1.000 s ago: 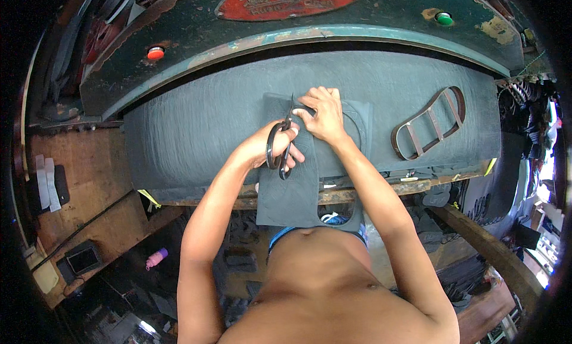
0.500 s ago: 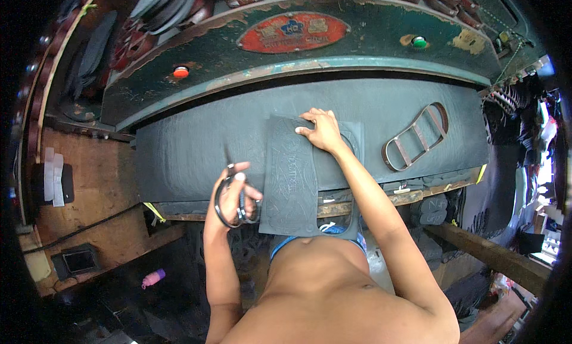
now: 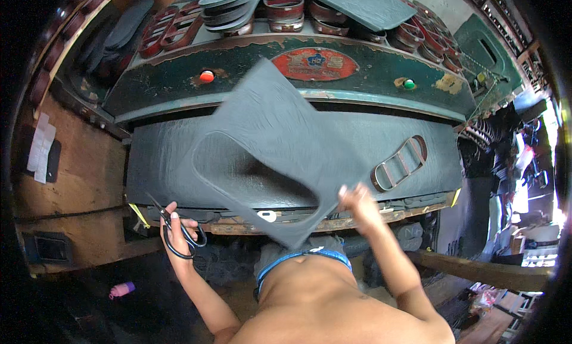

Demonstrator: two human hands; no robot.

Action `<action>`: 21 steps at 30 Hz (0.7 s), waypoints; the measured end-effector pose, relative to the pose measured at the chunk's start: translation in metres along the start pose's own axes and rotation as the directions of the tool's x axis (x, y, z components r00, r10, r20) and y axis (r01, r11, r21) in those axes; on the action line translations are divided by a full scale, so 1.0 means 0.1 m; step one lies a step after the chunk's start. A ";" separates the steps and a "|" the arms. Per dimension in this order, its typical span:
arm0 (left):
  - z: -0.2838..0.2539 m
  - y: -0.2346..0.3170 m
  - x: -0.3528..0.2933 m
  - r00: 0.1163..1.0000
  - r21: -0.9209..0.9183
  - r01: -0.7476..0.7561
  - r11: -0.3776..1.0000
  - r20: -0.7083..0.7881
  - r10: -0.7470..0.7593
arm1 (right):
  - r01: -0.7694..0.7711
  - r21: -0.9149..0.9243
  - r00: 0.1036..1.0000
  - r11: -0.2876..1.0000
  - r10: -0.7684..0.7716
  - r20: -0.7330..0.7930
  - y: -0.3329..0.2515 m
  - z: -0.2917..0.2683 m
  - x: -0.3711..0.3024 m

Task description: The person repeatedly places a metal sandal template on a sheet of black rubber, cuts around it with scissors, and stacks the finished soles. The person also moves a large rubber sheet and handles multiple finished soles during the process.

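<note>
Grey sheet (image 3: 285,132) has swung aslant (and lifted).

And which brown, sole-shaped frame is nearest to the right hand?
The brown, sole-shaped, metal-looking frame on the flat grey work surface; other frames sit farther away, atop the dark green machine.

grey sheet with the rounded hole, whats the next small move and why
Perhaps lower the grey rubbery sheet with the rounded hole onto the grey work surface: its far corner covers part of the green machine front, the right hand is at its edge, and the left hand holds black-handled scissors clear of it.
</note>
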State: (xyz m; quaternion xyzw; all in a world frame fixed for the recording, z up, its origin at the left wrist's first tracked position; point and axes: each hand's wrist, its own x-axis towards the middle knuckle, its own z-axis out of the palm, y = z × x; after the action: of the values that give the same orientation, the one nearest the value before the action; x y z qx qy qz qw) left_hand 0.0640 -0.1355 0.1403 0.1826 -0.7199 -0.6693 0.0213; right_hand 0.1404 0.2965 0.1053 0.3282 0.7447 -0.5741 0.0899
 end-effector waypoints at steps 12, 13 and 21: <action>0.88 -0.62 0.23 0.961 0.146 0.014 0.989 0.270 -0.054 | 0.176 -0.447 0.909 0.877 0.030 0.415 0.12 -0.43 -0.15; 0.96 -0.61 0.20 0.939 0.205 -0.083 0.975 0.344 0.008 | 0.219 -0.400 0.943 0.890 -0.088 0.321 0.01 -0.36 0.11; 1.74 -0.49 0.28 0.627 0.238 0.214 0.948 0.710 -0.319 | 0.568 -0.350 0.823 0.745 -0.504 0.263 -0.45 0.91 2.05</action>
State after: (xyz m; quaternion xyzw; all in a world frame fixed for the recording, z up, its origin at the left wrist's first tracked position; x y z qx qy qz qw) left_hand 0.0012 0.0207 0.0688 0.0009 -0.6730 -0.6323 -0.3838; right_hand -0.0660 0.2865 0.0066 0.0286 0.9024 -0.4276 0.0443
